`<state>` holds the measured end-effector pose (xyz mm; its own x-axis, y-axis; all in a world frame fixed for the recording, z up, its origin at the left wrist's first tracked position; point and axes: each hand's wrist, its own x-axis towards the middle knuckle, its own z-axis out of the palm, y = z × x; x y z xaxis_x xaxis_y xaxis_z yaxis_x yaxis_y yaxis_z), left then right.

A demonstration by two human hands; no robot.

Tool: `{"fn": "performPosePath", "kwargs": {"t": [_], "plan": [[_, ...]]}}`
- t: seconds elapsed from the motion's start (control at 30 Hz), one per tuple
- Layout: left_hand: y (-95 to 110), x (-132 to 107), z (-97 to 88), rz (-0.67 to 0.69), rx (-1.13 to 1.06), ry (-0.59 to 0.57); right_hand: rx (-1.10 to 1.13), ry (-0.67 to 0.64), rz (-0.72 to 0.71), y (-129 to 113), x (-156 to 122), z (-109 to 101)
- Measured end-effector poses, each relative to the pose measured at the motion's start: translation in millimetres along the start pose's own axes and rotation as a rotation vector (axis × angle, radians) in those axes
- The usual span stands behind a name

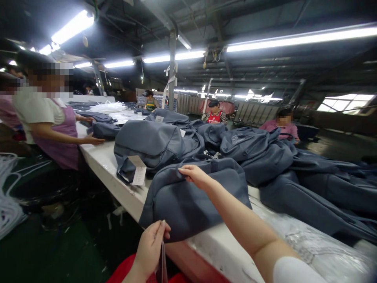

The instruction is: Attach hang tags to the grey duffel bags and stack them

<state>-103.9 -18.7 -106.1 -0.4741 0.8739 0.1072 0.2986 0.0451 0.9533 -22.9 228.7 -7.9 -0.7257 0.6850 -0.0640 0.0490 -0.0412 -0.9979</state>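
Observation:
A blue-grey bag (188,208) lies on the white table edge straight in front of me. My right hand (194,175) is closed on a small loop or strap at the bag's top edge. Near the bag's lower front corner, my left hand (153,237) pinches a thin, flat tag-like card (162,265), seen almost edge-on. Whether that card is joined to the bag cannot be made out. Just behind stands another blue-grey bag (147,145), with a paper hang tag (139,173) dangling at its front.
More blue-grey bags (262,157) are heaped along the right and back. Clear plastic (318,239) covers the table's near right. A co-worker in a purple apron (63,137) stands at the left edge, a hand by a bag. White cord (10,196) hangs at far left. Other people sit farther back.

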Motion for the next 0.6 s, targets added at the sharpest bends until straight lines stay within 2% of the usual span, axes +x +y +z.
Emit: {"fn": "performPosePath", "kwargs": {"t": [0.13, 0.27, 0.33, 0.4, 0.5, 0.6], "plan": [[36, 17, -6.5, 0.11, -0.014, 0.036, 0.105, 0.002, -0.187, 4, -56, -4], [73, 50, -2.3, 0.198, -0.008, 0.065, 0.282, 0.037, -0.287, -3, -91, -12], [88, 64, 4.8, 0.244, 0.021, 0.084, 0.259, 0.0, -0.319, -11, -106, -17], [103, 71, 13.3, 0.312, 0.077, 0.098, 0.134, -0.066, -0.41, -21, -123, -21], [124, 62, 26.0, 0.437, 0.202, 0.057, -0.11, -0.142, -0.612, -38, -150, -26], [139, 37, 38.3, 0.495, 0.309, -0.106, -0.232, -0.208, -0.756, -54, -170, -28]]}}
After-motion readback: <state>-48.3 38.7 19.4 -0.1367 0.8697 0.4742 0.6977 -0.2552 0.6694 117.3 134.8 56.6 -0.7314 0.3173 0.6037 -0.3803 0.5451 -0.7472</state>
